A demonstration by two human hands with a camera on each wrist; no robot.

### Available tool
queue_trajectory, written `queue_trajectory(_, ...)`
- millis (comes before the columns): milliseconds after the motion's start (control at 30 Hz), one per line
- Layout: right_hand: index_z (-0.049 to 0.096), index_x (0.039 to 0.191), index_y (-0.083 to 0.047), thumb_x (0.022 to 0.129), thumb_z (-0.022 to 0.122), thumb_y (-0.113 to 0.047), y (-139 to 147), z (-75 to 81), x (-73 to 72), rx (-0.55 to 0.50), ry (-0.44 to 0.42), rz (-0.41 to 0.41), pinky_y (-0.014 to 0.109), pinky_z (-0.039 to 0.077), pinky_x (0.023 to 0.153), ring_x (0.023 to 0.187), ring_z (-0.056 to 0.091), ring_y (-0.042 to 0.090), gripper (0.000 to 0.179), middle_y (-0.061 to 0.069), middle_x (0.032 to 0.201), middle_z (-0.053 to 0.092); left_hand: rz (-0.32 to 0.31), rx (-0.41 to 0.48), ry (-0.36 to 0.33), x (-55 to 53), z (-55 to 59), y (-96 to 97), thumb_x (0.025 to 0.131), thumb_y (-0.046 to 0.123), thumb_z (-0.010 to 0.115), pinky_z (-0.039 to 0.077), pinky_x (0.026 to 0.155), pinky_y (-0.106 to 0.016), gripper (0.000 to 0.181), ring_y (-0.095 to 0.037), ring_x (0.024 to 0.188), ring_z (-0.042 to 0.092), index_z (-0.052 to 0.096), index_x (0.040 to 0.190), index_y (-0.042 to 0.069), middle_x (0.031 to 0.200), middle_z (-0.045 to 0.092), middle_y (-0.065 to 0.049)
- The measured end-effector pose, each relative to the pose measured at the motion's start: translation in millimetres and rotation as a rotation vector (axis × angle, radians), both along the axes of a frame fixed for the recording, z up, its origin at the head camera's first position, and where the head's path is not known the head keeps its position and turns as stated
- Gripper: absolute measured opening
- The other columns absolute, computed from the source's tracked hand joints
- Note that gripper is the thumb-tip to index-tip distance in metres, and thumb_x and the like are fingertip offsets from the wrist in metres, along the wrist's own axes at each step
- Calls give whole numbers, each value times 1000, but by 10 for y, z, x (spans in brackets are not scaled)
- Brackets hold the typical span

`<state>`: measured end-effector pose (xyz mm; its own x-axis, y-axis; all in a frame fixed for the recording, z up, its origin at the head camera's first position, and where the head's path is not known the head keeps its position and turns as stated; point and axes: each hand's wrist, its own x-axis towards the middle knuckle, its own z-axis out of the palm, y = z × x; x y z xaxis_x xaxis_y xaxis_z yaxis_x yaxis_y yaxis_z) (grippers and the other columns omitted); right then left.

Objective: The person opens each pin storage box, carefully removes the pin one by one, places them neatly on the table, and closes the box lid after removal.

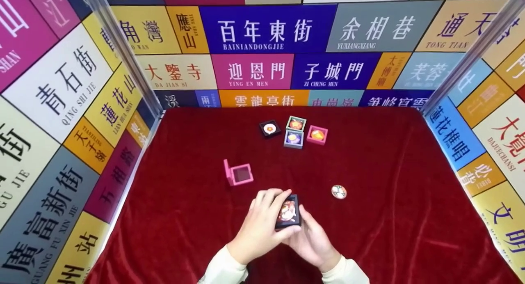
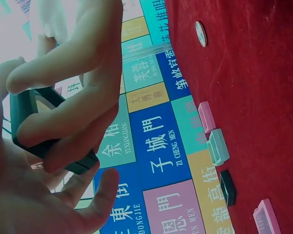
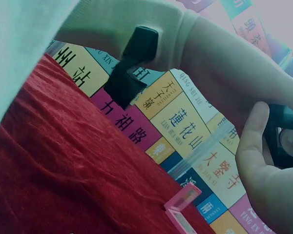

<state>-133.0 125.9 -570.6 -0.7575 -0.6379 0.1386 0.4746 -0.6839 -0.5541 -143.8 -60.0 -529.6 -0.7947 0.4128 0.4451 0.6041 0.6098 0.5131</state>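
Note:
Both hands hold a small black square box above the red cloth. A round badge with a colourful picture shows inside it. My left hand grips the box from the left, its fingers over the far side and its thumb along the near edge. From the right and below, my right hand holds the same box with its thumb along the right side. In the left wrist view, fingers partly cover the dark box. The right wrist view shows only part of the box at its right edge.
An open pink box with its lid raised stands ahead of the hands. Another round badge lies to the right. Farther back, small boxes stand grouped: black, green, grey-blue and pink. Sign-covered walls surround the red cloth.

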Motion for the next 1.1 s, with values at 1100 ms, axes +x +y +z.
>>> queue_trajectory(1100, 58, 142, -15, 117, 35, -51, -347, 287, 115, 155, 18, -414, 34, 48, 108, 121, 60, 17, 50, 4, 135, 62, 91, 291, 109, -13, -57, 227, 84, 61, 83, 44, 89, -35, 73, -18, 111, 46, 62, 136, 15, 126, 56, 2)
